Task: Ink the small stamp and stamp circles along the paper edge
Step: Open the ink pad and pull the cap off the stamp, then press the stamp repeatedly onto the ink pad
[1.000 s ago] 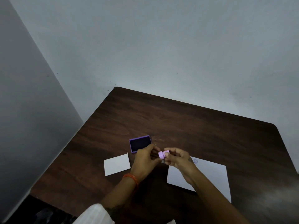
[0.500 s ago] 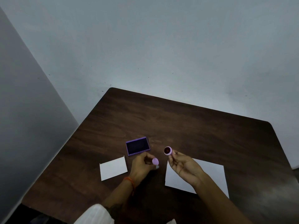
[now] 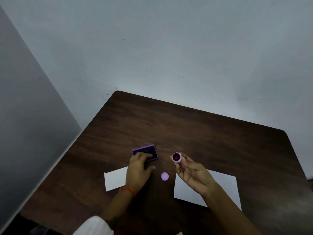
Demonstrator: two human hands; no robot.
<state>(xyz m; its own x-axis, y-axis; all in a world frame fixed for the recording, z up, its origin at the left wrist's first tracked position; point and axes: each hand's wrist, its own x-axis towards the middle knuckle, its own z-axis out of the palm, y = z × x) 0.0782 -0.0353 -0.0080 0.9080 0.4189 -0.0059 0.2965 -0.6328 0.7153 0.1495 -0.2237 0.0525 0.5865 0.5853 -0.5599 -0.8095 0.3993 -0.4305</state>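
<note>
Stamp [image 3: 176, 157] pinched in right hand [image 3: 193, 175]; left hand [image 3: 138, 168] on ink pad [image 3: 147, 152].

A dark wooden table [image 3: 194, 126] with rounded corners stands against a pale blue-grey wall [image 3: 169, 48], dimly lit.

Purple ink pad [image 3: 145, 152], lilac cap [image 3: 164, 176], white paper [image 3: 221, 187].

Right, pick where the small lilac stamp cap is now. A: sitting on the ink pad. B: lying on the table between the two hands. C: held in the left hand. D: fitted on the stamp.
B: the lilac cap lies alone on the table, between the left hand and the right hand.
</note>
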